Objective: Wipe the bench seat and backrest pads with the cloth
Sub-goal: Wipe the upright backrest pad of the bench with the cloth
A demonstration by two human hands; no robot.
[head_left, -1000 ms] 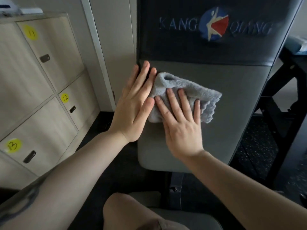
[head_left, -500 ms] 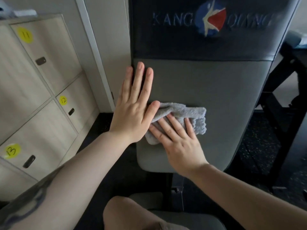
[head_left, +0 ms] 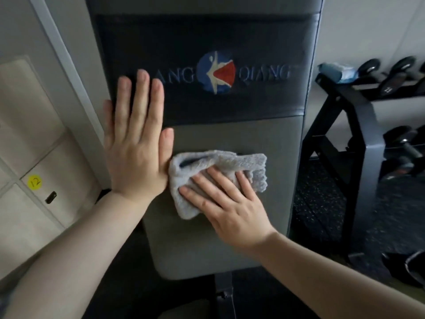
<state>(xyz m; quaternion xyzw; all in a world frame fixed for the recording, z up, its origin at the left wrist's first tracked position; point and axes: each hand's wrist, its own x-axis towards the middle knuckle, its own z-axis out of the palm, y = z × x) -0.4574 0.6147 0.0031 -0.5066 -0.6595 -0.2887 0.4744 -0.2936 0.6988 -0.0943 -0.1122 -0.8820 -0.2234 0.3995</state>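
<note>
Your right hand (head_left: pixel 230 203) lies flat on the cloth (head_left: pixel 218 171), fingers straight and slightly spread, pressing it against the backrest (head_left: pixel 264 139). That flat palm puts pressure across a broad patch of the cloth, which likely gives you a wider wipe than a pinch would. The cloth is bunched under your fingers, its upper edge rolled over and one corner hanging below your palm, on the grey lower panel of the pad just under the seam with the dark panel.

Your left hand (head_left: pixel 135 146) is also flat and holds nothing, fingers straight and pointing up. It rests on the left edge of the backrest, fingertips reaching over the dark panel and covering the first letters of the logo (head_left: pixel 217 72). Its thumb side sits just beside the cloth, touching or nearly touching it. It seems placed there to steady the upright pad, or yourself, while the other hand pushes.

The backrest stands steep, almost vertical, so the cloth stays up only because you press it. Much of the grey panel to the right and below the cloth is within easy reach; the dark panel above would call for a higher stroke. The seat pad is not clearly in view, so you cannot judge its state from here.

Lockers (head_left: pixel 34 180) stand to the left; a dumbbell rack (head_left: pixel 358 125) stands to the right.
</note>
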